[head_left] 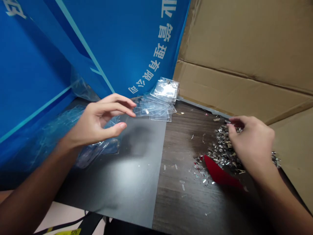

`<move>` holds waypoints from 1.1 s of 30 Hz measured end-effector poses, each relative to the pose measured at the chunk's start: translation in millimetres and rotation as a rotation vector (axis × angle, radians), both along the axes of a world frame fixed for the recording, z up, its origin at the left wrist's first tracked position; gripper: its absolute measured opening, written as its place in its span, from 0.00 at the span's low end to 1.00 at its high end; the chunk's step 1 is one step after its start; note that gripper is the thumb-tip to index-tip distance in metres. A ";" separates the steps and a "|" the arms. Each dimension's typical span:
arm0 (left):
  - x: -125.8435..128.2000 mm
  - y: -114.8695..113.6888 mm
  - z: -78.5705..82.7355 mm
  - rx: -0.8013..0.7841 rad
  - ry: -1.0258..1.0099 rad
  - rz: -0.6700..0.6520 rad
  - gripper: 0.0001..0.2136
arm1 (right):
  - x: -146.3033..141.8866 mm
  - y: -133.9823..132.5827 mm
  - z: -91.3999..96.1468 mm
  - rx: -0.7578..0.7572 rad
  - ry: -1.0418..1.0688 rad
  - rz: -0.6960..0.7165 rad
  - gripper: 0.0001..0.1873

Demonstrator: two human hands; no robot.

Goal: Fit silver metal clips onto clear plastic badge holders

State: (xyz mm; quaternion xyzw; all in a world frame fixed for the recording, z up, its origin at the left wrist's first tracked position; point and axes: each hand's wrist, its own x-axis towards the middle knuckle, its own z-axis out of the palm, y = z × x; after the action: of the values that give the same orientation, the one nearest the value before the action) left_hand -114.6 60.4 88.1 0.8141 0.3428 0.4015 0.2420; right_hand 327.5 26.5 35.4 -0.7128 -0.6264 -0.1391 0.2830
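Note:
My left hand (104,119) hovers over the dark grey sheet (127,186), fingers apart and nothing between them. Beneath and behind it lie loose clear plastic sleeves (95,155). Just beyond its fingertips is a stack of clear badge holders (156,109), with a shiny one (167,88) on top that has a small metal piece at its upper edge. On the right, my right hand (253,140) is at a heap of small metal clips (222,143), thumb and forefinger pinched together at its far edge. What is in that pinch is too small to make out.
A red piece (220,173) lies by the clips' near edge. Small clear strips (183,187) are scattered on the dark wood table (178,209). A blue printed banner (117,39) stands behind, and cardboard (244,42) walls the right side. Cables (66,225) show below the front edge.

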 end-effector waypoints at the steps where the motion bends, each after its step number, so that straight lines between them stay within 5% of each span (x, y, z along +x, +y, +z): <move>1: 10.8 -1.0 -3.5 -0.103 -0.171 -0.099 0.10 | -4.2 -1.6 3.1 0.041 0.024 0.016 0.12; 6: 76.8 -14.3 -39.1 -0.847 -0.809 -0.344 0.16 | -38.6 -15.1 12.0 0.254 0.150 0.171 0.08; 11: 117.5 -30.5 -74.6 -1.239 -0.948 -0.392 0.21 | -90.7 -41.9 -2.1 0.165 0.252 0.562 0.11; 21: 126.1 -56.2 -79.1 -1.118 -0.952 -0.166 0.19 | -129.6 -63.1 -24.6 -0.394 0.667 0.637 0.08; 27: 122.2 -56.1 -90.4 -0.731 -0.670 -0.007 0.14 | -128.2 -63.0 -23.7 -0.315 0.761 0.631 0.09; 30: 117.1 -59.5 -96.5 -0.493 -0.401 0.007 0.23 | -128.5 -62.3 -25.1 -0.269 0.801 0.641 0.08; 33: 113.4 -65.0 -98.8 -0.569 -0.346 -0.123 0.33 | -130.1 -63.0 -26.0 -0.231 0.838 0.705 0.07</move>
State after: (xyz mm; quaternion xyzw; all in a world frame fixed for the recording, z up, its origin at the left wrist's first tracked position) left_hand -1.1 -4.6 -10.8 0.6528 0.3452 0.4066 0.5379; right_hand 197.4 -36.5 9.4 -0.4811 -0.6719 0.3287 0.4572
